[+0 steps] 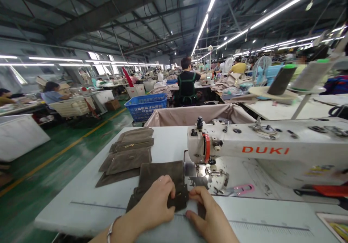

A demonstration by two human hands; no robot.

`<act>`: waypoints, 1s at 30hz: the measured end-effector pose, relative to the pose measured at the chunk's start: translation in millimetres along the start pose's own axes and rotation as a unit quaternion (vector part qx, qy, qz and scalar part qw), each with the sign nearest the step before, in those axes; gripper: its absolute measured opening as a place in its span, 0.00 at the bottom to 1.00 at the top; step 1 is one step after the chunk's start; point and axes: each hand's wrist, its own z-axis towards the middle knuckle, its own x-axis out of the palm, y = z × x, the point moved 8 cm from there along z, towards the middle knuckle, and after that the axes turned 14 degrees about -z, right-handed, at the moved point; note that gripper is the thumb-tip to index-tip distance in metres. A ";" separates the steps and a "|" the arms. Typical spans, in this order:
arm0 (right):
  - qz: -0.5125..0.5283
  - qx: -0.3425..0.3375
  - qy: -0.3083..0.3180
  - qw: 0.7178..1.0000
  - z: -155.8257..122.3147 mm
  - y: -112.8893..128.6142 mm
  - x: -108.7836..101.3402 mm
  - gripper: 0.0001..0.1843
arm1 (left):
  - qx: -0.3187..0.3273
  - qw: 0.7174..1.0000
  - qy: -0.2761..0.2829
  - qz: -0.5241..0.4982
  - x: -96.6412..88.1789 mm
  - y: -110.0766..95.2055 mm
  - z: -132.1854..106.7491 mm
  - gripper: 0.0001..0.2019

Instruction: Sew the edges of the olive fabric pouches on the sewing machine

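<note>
My left hand (155, 203) pinches a small dark brown suede piece (160, 177) with a little brass fitting, flat on the white sewing table (81, 199). My right hand (209, 214) grips the same piece's right edge, thumb and fingers closed on it. The piece lies just left of the needle area (214, 170) of a white DUKI sewing machine (266, 149). A stack of similar brown pieces (127, 156) lies further left on the table.
Pink thread snips (241, 189) lie right of the needle plate. A beige fabric bin (195, 114) stands behind the table, a blue basket (145, 107) beyond it. Other workers sit at tables farther off. Thread cones (281, 80) stand on a stand at right. A green aisle floor runs left.
</note>
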 end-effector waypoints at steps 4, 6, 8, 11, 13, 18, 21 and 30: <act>0.062 -0.013 0.015 0.998 1.9 19.4 -5.1 0.19 | -0.013 0.997 -0.026 -0.077 -10.5 -7.8 -5.2 0.13; 0.051 -0.033 -0.001 0.998 1.2 34.6 -16.7 0.18 | -0.013 0.980 -0.033 -0.197 -21.4 -14.1 -10.5 0.12; 0.011 -0.069 -0.021 0.997 -0.8 54.1 -32.1 0.13 | -0.016 0.932 -0.020 -0.361 -29.9 -24.3 -16.7 0.10; -0.074 -0.145 -0.045 0.986 -5.8 86.3 -55.3 0.05 | -0.028 0.807 0.015 -0.589 -33.6 -49.0 -24.8 0.16; -0.112 -0.191 -0.047 0.974 -9.4 103.7 -66.7 0.05 | -0.046 0.732 0.040 -0.679 -28.5 -65.8 -29.0 0.22; -0.119 -0.218 -0.042 0.968 -16.4 116.4 -82.0 0.05 | -0.056 0.669 0.055 -0.739 -7.7 -77.8 -34.8 0.22; -0.109 -0.189 0.002 0.976 -19.5 107.5 -79.3 0.04 | -0.052 0.668 0.046 -0.741 1.8 -70.7 -35.9 0.22; -0.105 -0.137 0.013 0.985 -24.2 87.3 -80.8 0.08 | -0.077 0.682 0.060 -0.725 14.7 -70.2 -38.3 0.29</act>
